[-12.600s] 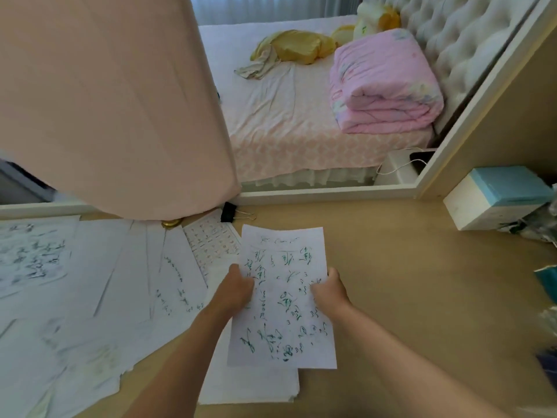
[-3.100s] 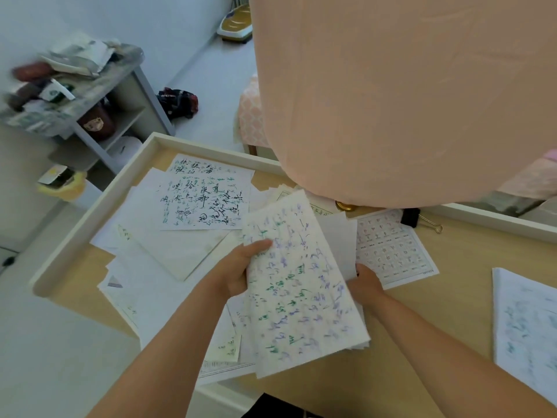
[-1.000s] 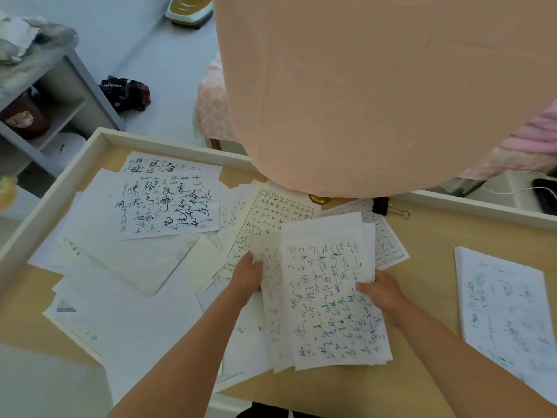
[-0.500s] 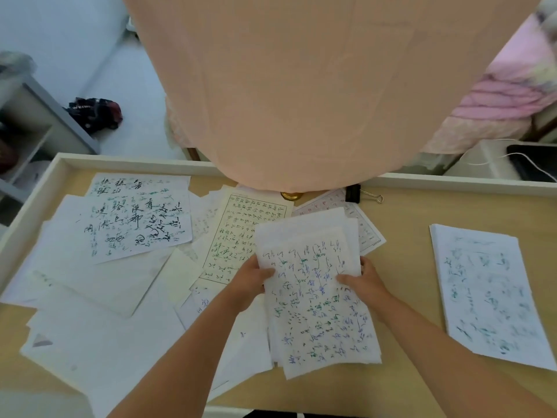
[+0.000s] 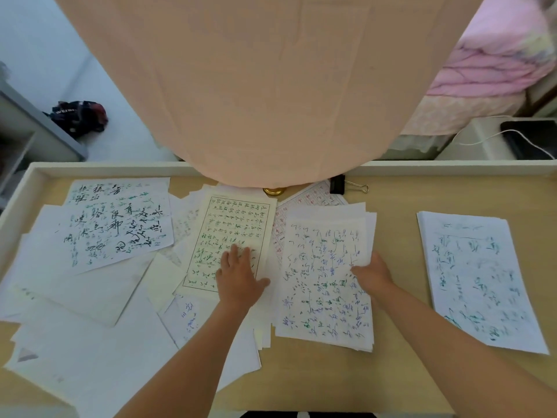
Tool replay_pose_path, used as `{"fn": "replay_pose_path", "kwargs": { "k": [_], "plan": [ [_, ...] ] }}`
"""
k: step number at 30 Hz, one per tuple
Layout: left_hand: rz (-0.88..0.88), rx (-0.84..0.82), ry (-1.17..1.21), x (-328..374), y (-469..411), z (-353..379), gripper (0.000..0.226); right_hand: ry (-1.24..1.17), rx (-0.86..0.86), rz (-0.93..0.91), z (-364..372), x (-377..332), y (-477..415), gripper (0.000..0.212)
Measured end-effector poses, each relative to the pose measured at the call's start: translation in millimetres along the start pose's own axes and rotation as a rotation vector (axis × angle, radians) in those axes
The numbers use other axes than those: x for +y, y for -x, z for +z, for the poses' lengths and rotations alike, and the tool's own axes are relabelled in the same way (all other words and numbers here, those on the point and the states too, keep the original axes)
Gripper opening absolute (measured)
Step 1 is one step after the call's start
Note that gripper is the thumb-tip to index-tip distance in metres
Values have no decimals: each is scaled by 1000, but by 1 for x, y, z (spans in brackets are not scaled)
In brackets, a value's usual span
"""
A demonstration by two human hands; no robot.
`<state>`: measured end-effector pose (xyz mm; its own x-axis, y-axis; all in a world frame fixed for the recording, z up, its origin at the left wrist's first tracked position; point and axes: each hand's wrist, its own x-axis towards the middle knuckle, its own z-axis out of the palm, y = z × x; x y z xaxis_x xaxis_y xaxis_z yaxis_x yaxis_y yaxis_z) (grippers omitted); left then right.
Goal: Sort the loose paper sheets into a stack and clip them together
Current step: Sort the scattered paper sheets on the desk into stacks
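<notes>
Moved off the sheaf (image 5: 325,285): my left hand (image 5: 241,282) is pressing flat on the gridded sheet (image 5: 232,233), centre frame, claiming it next. My right hand (image 5: 372,274) is pinching the sheaf's right edge, keeping it squared. The binder clip (image 5: 337,184) is waiting, upper centre.

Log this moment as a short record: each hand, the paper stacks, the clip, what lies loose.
left: left hand flat, fingers straight, on the green-bordered sheet
right: right hand grips the right edge of the middle stack
second stack: far-right stack, apart, untouched
clip: black binder clip by the back rim, unused
loose: scattered sheets overlapping on the left of the desk
</notes>
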<state>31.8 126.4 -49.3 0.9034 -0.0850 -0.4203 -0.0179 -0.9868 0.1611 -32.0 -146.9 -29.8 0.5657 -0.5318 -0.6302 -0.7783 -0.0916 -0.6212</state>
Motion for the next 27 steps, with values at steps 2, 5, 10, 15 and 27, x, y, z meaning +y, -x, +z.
{"fn": "replay_pose_path", "kwargs": {
  "k": [2,5,10,15,27],
  "plan": [
    [32,74,60,-3,3,-1,63,5,-18,12,3,1,-1,36],
    [60,166,164,-7,7,-8,24,13,-35,9,9,-2,2,36],
    [55,19,50,-22,13,-5,66,26,-76,-17,20,-10,11,35],
    [56,69,99,-24,22,7,20,51,-93,-62,28,-15,20,23],
    [261,-234,670,11,41,-27,12,-188,-241,49,47,-31,42,25]
  ]
}}
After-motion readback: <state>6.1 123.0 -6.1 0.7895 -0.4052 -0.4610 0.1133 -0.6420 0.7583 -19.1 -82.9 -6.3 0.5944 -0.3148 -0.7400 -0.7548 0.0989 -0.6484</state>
